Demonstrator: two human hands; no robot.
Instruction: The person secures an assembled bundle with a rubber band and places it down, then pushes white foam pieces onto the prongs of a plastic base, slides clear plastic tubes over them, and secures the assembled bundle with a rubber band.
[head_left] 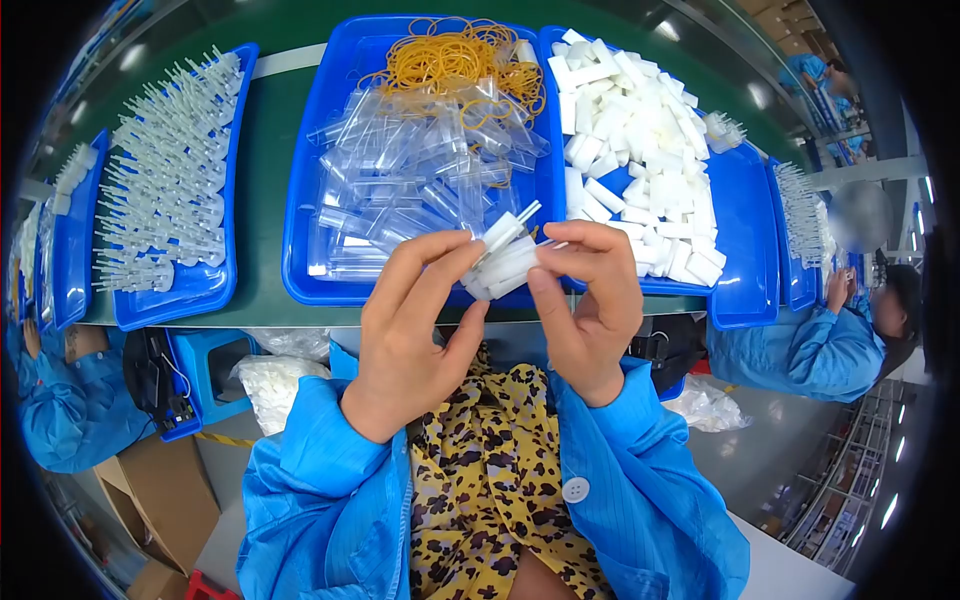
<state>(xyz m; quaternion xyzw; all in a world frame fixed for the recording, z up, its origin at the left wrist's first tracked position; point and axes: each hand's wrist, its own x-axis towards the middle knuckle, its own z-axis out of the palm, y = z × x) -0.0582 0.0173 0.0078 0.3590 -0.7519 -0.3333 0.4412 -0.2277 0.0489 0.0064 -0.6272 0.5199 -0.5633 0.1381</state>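
Note:
My left hand [415, 325] and my right hand [595, 305] meet over the front edge of the blue tray, in the middle of the view. Pinched between their fingertips is a small bundle of white and translucent parts [505, 262], with thin pale prongs sticking out at its upper right. The fingers partly cover it, so its exact makeup is unclear. Right behind the hands lies a heap of clear plastic sleeves [400, 150] in the blue tray [297, 240]. White blocks [640, 130] are piled near my right hand.
Yellow rubber bands [450, 60] lie at the back of the middle tray. A left-hand tray [235, 200] carries many pale pronged parts [165, 180]. Another blue tray [745, 230] stands right of the white blocks. Co-workers in blue sleeves [815, 350] sit at both sides.

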